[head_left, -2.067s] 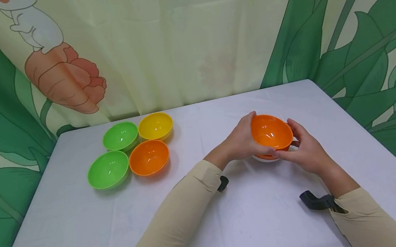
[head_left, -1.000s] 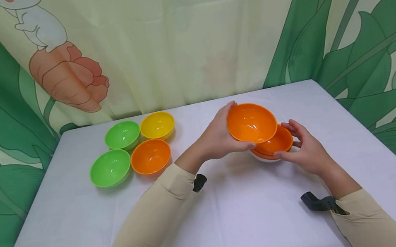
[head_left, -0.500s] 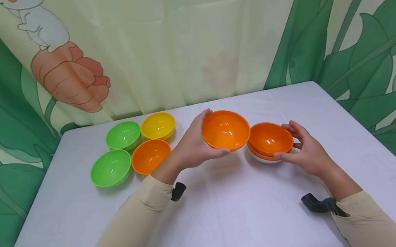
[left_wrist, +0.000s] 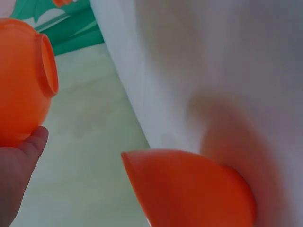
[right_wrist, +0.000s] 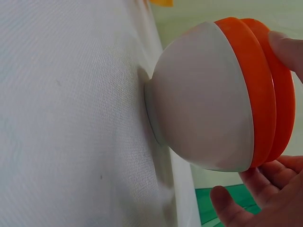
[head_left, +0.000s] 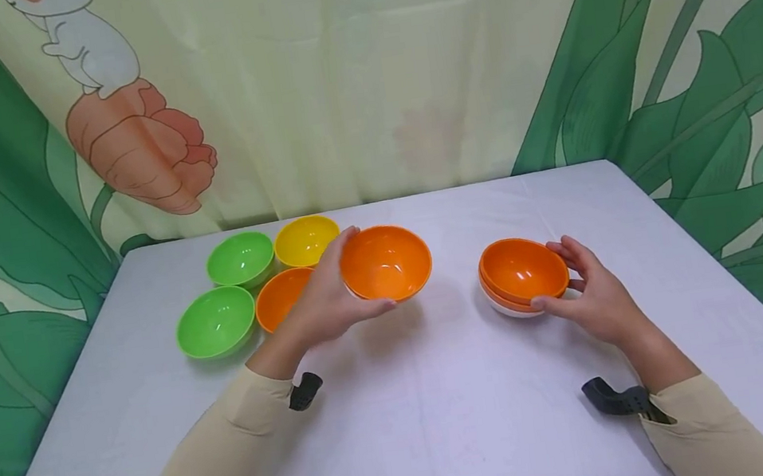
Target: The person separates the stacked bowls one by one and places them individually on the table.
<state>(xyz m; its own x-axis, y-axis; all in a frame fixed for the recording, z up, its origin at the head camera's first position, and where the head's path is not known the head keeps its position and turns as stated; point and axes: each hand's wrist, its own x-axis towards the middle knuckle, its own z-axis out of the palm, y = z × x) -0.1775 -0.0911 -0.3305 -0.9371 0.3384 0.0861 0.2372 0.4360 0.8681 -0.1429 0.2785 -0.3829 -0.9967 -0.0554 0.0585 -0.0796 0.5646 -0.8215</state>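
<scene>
left hand (head_left: 321,306): grips orange bowl (head_left: 385,262), lifted; has moved left
right hand (head_left: 595,298): fingers curled round bowl stack (head_left: 522,274), unmoved

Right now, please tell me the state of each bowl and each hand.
Orange plastic bowl: upright, lifted, held by left hand.
Stack of nested bowls: two orange inside a white, on table, right hand holding it.
Orange bowl, two green bowls, yellow bowl: upright, empty, grouped.

Staged demo setup: cartoon curtain (head_left: 360,72) backdrop, white-clothed table (head_left: 449,422) (w/ plastic bowls).
</scene>
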